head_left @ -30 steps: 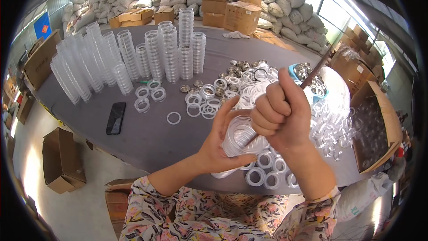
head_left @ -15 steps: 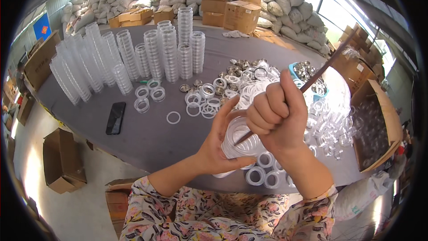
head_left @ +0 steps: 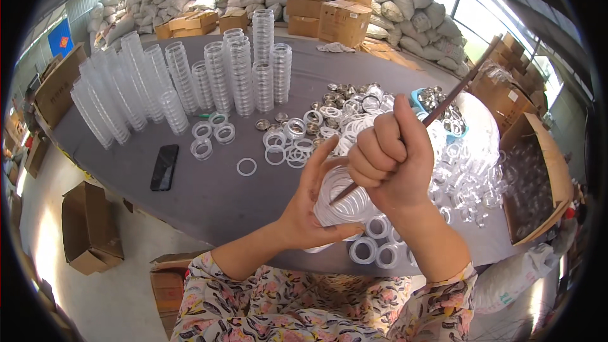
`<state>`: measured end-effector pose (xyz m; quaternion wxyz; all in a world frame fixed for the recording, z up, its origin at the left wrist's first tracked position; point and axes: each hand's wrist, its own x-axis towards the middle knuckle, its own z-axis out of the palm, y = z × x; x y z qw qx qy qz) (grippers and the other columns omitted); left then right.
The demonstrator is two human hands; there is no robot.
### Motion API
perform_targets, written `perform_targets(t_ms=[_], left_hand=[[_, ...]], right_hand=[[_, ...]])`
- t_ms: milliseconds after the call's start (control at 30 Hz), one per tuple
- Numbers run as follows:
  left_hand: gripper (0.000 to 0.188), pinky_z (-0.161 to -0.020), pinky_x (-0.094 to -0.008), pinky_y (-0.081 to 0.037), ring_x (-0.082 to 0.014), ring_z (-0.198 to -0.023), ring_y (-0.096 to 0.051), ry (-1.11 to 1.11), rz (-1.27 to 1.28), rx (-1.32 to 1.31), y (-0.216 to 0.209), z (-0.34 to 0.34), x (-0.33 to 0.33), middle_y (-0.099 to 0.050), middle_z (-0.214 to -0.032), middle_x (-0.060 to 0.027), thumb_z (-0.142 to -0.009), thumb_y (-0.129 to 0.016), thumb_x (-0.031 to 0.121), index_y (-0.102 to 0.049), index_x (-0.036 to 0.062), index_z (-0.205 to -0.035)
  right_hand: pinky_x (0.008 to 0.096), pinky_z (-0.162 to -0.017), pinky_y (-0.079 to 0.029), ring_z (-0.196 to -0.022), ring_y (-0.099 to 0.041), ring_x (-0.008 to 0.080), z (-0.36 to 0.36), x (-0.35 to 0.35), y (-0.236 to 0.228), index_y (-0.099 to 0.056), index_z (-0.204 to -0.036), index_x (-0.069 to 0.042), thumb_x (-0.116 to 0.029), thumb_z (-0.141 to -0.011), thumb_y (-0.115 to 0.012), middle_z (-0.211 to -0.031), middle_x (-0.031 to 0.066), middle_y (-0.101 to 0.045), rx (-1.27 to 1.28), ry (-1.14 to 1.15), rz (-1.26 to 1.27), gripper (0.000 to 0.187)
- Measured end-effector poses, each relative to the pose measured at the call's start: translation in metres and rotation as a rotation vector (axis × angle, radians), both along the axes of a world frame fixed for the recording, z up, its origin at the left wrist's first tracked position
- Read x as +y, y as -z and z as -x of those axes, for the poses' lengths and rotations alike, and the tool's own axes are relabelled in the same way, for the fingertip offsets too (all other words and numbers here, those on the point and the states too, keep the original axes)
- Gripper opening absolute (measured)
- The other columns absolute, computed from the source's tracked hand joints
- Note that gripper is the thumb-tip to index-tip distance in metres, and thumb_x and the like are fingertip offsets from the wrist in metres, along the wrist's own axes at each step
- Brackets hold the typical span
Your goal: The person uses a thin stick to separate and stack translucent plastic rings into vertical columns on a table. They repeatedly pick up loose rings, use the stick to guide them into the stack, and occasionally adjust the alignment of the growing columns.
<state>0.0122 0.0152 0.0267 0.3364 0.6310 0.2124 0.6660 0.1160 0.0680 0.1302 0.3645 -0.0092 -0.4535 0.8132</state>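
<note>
My left hand (head_left: 303, 210) wraps round a clear round plastic piece (head_left: 335, 213) with ridged rings, its mouth turned up toward me. A long, thin dark brown stick (head_left: 457, 92) slants through my closed right hand (head_left: 396, 155), thumb pointing up. The stick's lower tip reaches into the mouth of the clear piece; whether it touches the bottom I cannot tell. Just beyond both hands lies a heap of clear and white plastic rings (head_left: 364, 128), mixed with silver metal caps. Several clear rings (head_left: 363, 250) lie below my right wrist at the near table edge.
Tall stacks of clear plastic rings (head_left: 240, 76) stand at the back left of the grey table (head_left: 209, 206). A black phone (head_left: 164, 168) lies left of my hands. Metal caps fill a blue container (head_left: 465, 132). At the right, an open cardboard box (head_left: 551, 171) holds clear pieces.
My right hand has shifted slightly up and left, and the stick has tilted a little with it. My left hand and the clear piece have barely moved.
</note>
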Motion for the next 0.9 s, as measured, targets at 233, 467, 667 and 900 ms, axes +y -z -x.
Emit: perform_targets(t_ms=[233, 467, 667, 900], left_hand=[[0.104, -0.094, -0.0351, -0.029, -0.0238, -0.113, -0.038, 0.011, -0.032, 0.019, 0.003, 0.006, -0.002, -0.034, -0.122, -0.0189, -0.061, -0.075, 0.010, 0.001, 0.0056, -0.133], [0.104, -0.094, -0.0347, -0.029, -0.0242, -0.113, -0.038, 0.012, 0.013, -0.037, 0.002, -0.002, 0.001, -0.036, -0.121, -0.0187, -0.061, -0.075, 0.011, 0.000, 0.0055, -0.133], [0.103, -0.094, -0.0344, -0.029, -0.0240, -0.112, -0.039, 0.022, -0.012, -0.034, 0.001, 0.006, 0.000, -0.037, -0.121, -0.0180, -0.061, -0.075, 0.011, -0.001, 0.0043, -0.133], [0.103, -0.095, -0.0353, -0.028, -0.0237, -0.112, -0.039, -0.003, -0.001, 0.002, 0.003, -0.001, 0.002, -0.038, -0.120, -0.0179, -0.061, -0.075, 0.012, -0.001, 0.0046, -0.133]], right_hand=[[0.0228, -0.031, -0.011, -0.033, -0.018, 0.0073, -0.011, -0.005, -0.023, -0.025, -0.041, -0.013, -0.034, -0.092, -0.028, -0.036, -0.0018, -0.023, -0.437, 0.242, -0.465, 0.055], [0.0221, -0.032, -0.013, -0.034, -0.014, 0.0084, -0.003, 0.003, 0.004, -0.021, -0.044, -0.013, -0.035, -0.092, -0.022, -0.039, -0.0030, -0.019, 0.026, 0.052, -0.056, 0.054], [0.0250, -0.034, -0.017, -0.033, -0.018, 0.0098, -0.008, -0.007, -0.011, -0.023, -0.041, -0.013, -0.034, -0.092, -0.023, -0.037, -0.0030, -0.020, -0.434, 0.449, -0.589, 0.056], [0.0222, -0.033, -0.015, -0.035, -0.017, 0.0083, -0.010, 0.000, 0.005, -0.022, -0.045, -0.012, -0.039, -0.091, -0.026, -0.040, -0.0027, -0.022, 0.043, -0.024, -0.056, 0.054]])
